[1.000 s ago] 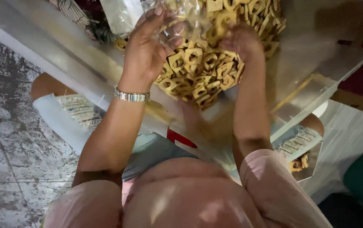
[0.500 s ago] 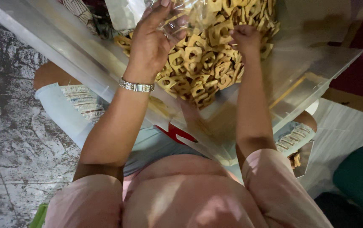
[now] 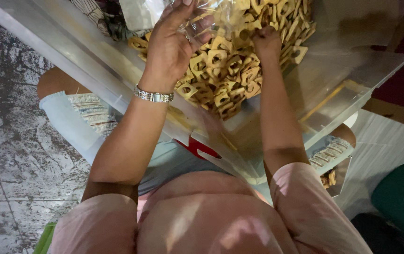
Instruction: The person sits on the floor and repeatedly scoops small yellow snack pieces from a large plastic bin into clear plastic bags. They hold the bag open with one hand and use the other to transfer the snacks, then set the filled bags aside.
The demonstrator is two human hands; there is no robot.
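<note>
Looking down past my pink sleeves, I saw both forearms reaching up and away over a clear glass tabletop (image 3: 347,80), with my knees and the grey marbled floor (image 3: 9,155) showing beneath it. On the wrist just below my left hand (image 3: 171,44) sat a silver bracelet watch (image 3: 153,96). That hand was raised with the palm turned toward me, its fingers (image 3: 178,11) pinching the crinkled edge of a clear plastic bag (image 3: 216,21) at the top of the view. To the right of it, my right hand (image 3: 266,41) was curled, knuckles toward me, and pressed into a heap of small tan wooden cut-out pieces (image 3: 220,70); I could not tell whether it gripped any piece or only rested among them. The heap lay between and just beyond both hands, spilling from under the bag onto the glass. Beyond my left hand, at the far edge, lay a white folded packet (image 3: 138,14) beside some patterned fabric (image 3: 94,11).
</note>
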